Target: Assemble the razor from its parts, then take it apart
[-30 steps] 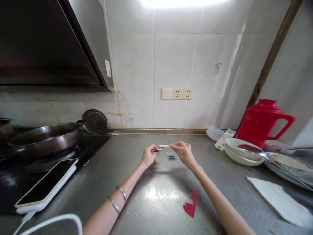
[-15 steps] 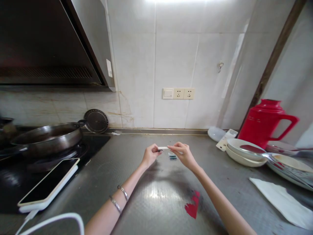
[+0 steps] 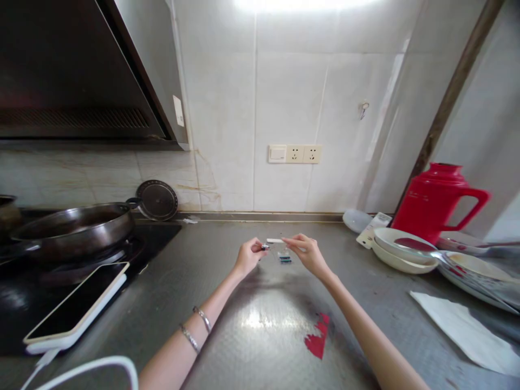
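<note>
Over the steel counter, my left hand is closed, pinching a small dark cylinder with a silvery end that looks like a battery. My right hand is closed on one end of a thin white strip, whose free end points left and stands apart from my left fingers. Between and slightly below the hands, a small clear package with dark teal pieces lies on the counter. Those pieces are too small to name for sure. Two silver bangles circle my left forearm.
A torn red piece lies between my forearms. At left are a steel pan on the stove and a phone with a white cable. At right stand a red thermos jug, stacked bowls and a white paper sheet.
The white strip, which spanned both hands before, is now held by my right hand only. More of the dark cylinder shows in my left fingers. The view has shifted slightly.
</note>
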Motion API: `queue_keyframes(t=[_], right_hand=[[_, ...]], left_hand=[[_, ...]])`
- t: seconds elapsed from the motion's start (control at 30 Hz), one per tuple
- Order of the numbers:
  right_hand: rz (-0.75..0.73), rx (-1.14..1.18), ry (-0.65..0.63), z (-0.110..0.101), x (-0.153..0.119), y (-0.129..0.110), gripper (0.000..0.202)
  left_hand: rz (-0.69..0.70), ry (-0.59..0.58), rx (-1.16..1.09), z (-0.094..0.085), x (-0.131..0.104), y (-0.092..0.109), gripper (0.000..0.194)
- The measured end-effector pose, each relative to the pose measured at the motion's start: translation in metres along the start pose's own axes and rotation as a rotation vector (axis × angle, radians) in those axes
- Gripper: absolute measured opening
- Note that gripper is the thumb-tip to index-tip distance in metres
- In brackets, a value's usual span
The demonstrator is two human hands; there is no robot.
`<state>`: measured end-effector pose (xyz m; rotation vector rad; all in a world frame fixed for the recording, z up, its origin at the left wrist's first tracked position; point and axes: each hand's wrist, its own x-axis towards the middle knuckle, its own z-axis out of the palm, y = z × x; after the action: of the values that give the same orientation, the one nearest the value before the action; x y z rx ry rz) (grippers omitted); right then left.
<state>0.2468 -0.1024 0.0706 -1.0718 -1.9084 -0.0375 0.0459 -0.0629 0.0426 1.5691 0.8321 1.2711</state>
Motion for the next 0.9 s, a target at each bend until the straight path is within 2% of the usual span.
queue_keyframes(t=[0.13,0.33,0.47,0.6,0.8,0.9], right_hand=[[-0.031,0.042,-0.035,0.002,0.0,-0.001,0.026],[0.049,0.061,0.016,0.001,0.0,0.003,0.025],[0.018,0.085,-0.021,0.003,-0.001,0.003,0.025],[0.042,0.042,0.0,0.004,-0.001,0.005,0.025],[-0.031,0.04,-0.033,0.005,0.0,-0.006,0.027],[-0.014,0.012,-0.008,0.005,-0.001,-0.005,0.027]], left_hand=[[0.003,-0.002,-0.005,0.0,0.0,0.0,0.022],[-0.005,0.021,0.022,-0.002,0.001,-0.004,0.023],[-0.007,0.013,-0.004,-0.003,0.001,-0.007,0.023],[0.004,0.001,0.016,-0.002,0.001,-0.008,0.022],[0.014,0.018,0.006,-0.002,0.002,-0.005,0.023],[0.018,0.006,0.01,-0.001,0.0,-0.004,0.022]])
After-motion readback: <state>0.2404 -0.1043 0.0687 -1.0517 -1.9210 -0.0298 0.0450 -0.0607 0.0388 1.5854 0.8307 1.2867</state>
